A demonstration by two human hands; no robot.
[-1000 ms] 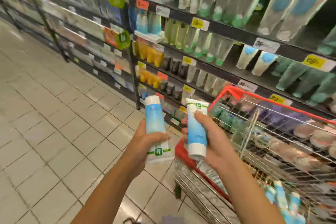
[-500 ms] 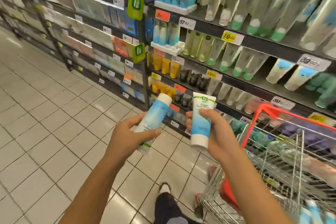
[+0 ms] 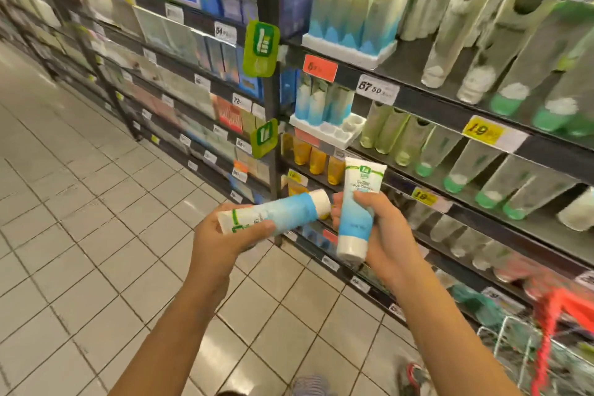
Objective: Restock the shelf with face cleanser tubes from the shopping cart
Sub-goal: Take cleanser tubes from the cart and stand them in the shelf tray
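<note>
Gripping blue-white, seemingly capped tubes (image 3: 356,206), both hands (image 3: 225,235).

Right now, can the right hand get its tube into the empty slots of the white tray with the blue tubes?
Probably yes. The right hand holds its cleanser tube just below the white tray, whose front slots are empty, with nothing between. The left hand's tube lies lower, aside.

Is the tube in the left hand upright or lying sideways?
Sideways. The left hand holds its tube nearly level, white cap pointing right, toward the upright tube in the right hand.
</note>
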